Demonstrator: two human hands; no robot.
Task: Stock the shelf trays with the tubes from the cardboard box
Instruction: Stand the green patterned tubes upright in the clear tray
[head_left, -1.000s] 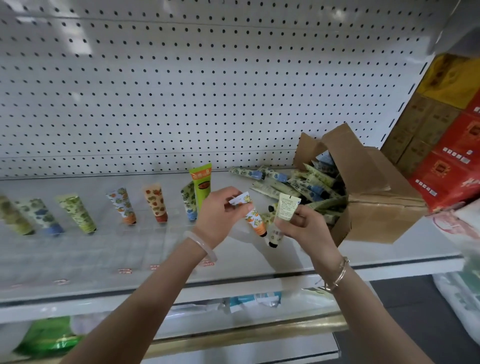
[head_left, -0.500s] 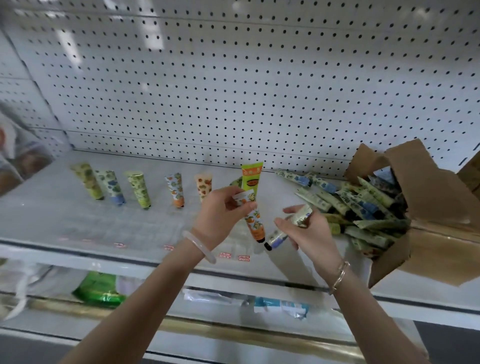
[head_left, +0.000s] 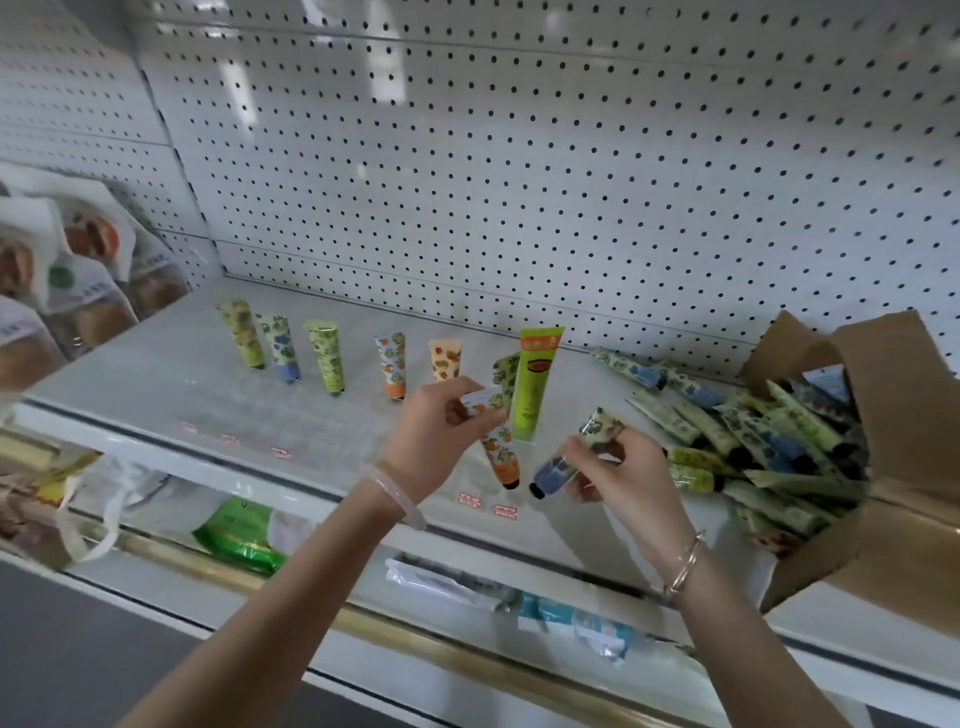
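Observation:
My left hand pinches the top of an orange-patterned tube that hangs cap down over the shelf front. Just to its right, my right hand grips a blue-and-green tube, tilted with its dark cap pointing down left. A cardboard box lies on its side at the right, and several tubes spill from it onto the white shelf. Several tubes stand upright in the clear shelf trays; a tall green tube stands behind my left hand.
White pegboard backs the shelf. Bagged goods fill the neighbouring bay at far left. On the lower shelf lie a green packet and blue-white packets. Small red price labels sit on the shelf's front edge.
The view has swung left, so the box sits further right and the left bay shows. My right hand has turned its tube, now showing a blue patterned body. My left hand keeps its tube.

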